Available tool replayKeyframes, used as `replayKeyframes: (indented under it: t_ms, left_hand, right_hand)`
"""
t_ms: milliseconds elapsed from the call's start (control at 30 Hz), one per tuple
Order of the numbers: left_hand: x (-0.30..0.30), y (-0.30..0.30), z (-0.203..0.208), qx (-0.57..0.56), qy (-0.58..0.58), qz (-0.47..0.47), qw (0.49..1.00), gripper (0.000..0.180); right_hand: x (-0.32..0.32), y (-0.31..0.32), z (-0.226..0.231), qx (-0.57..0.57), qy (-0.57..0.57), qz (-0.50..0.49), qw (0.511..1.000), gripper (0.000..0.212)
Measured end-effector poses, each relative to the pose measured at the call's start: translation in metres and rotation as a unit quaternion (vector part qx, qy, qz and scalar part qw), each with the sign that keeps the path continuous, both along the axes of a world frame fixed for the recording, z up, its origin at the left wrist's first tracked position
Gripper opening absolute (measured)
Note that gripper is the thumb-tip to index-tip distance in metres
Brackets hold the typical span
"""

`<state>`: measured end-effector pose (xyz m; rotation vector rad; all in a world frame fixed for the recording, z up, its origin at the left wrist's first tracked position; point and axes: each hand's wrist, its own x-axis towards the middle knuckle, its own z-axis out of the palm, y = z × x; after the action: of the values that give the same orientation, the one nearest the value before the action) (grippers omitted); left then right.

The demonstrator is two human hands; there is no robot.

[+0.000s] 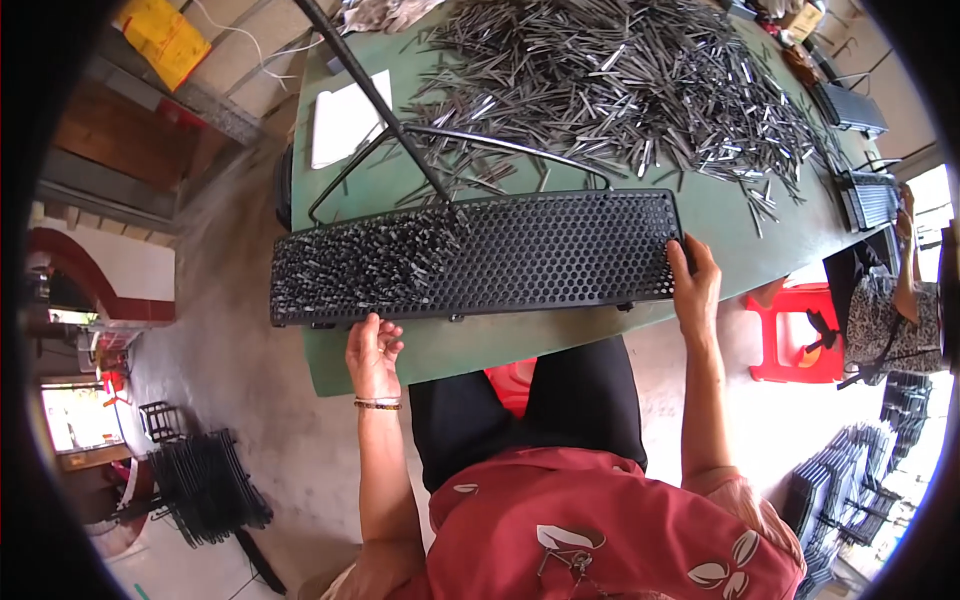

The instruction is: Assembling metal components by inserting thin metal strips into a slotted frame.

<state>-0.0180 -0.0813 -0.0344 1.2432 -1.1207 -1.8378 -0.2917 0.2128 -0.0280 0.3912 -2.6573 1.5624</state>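
A long black perforated panel (560, 250) lies across the near edge of the green table, its face full of round holes. Many short dark strips (360, 262) stand in the holes over its left part; the right part shows bare holes. My right hand (696, 285) grips the panel's right end, thumb on the face, the other fingers partly hidden behind it. At the panel's lower edge, left of its middle, is my left hand (376, 358), fingers loosely bent and apart, fingertips at the rim. A large pile of loose dark strips (620, 85) spreads beyond the panel.
A black pole (372, 90) and a bent metal bar (510, 145) rise behind the panel over the green tabletop (590, 335). White paper (345, 120) lies at the far left. Another person (890, 310) works at the right, by a red stool (795, 335). Stacked black racks (208, 490) stand on the floor.
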Motion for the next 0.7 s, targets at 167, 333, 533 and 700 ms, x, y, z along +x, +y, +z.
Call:
replayKeyframes:
  t_ms: [167,333,533,700]
  left_hand:
    - [0.01,-0.005,0.029,-0.062,-0.197,-0.163,0.965,0.017]
    - [-0.037,0.022,0.102,-0.225,-0.154,-0.403,0.874,0.015]
    - [-0.177,0.025,0.151,-0.428,-0.045,-0.433,0.792,0.027]
    - [-0.335,0.035,0.129,-0.682,-0.21,-0.402,0.573,0.028]
  right_hand:
    - [-0.033,0.031,-0.024,-0.119,-0.119,0.034,0.985,0.036]
    - [-0.079,0.076,-0.048,0.014,0.076,-0.101,0.992,0.024]
    - [-0.07,0.057,-0.055,-0.029,0.11,-0.063,0.991,0.019]
    - [-0.076,0.09,-0.083,0.053,0.105,-0.084,0.989,0.023]
